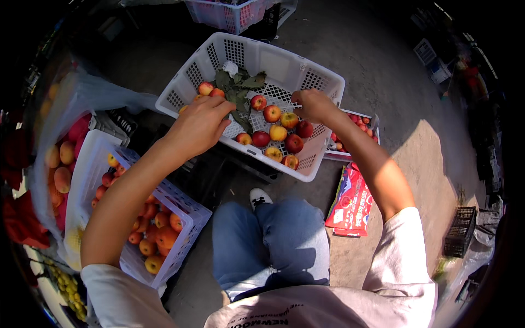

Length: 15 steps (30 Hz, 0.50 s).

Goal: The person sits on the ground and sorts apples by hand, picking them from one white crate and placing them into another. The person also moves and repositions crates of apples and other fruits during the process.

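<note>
A white plastic basket (pixel 257 52) with lattice walls stands in front of me, holding several red-and-yellow apples (pixel 272 113) and a cluster of dark green leaves (pixel 240 90). Over its near left rim, my left hand (pixel 199 124) is open, with bent fingers and thumb apart, close to the apples (pixel 206 88) at the left end. My right hand (pixel 316 106) hovers inside the right end, fingers curled downward with a gap to the thumb. No held thing shows in it. Just below it lies a yellowish apple (pixel 289 119).
At my left stands a pale crate (pixel 188 213) of orange-red fruit. Past the basket's right end is a smaller box (pixel 376 124) of red fruit. A red package (pixel 351 203) lies on the concrete floor. Another basket (pixel 221 17) stands at the top; a black crate (pixel 459 232) is far right.
</note>
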Each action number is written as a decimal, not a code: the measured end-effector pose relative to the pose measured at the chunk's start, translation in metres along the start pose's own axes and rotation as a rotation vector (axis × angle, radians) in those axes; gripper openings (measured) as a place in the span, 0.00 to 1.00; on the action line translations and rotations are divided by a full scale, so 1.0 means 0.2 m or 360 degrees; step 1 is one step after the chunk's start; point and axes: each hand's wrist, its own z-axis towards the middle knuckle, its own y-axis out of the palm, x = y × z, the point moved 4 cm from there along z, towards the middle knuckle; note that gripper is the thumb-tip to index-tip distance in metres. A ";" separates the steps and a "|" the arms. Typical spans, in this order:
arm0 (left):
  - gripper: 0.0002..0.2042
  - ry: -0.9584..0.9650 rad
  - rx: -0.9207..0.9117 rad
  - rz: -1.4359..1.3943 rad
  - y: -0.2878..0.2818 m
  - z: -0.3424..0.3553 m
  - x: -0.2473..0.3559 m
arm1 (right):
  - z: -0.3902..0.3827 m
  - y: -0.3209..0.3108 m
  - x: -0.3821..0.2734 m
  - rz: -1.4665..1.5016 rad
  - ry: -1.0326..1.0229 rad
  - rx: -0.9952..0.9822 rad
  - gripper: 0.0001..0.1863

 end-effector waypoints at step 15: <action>0.24 -0.0272 -0.0533 -0.0145 0.81 0.64 -0.40 | 0.26 0.25 -0.17 0.0088 0.0138 -0.0274 0.34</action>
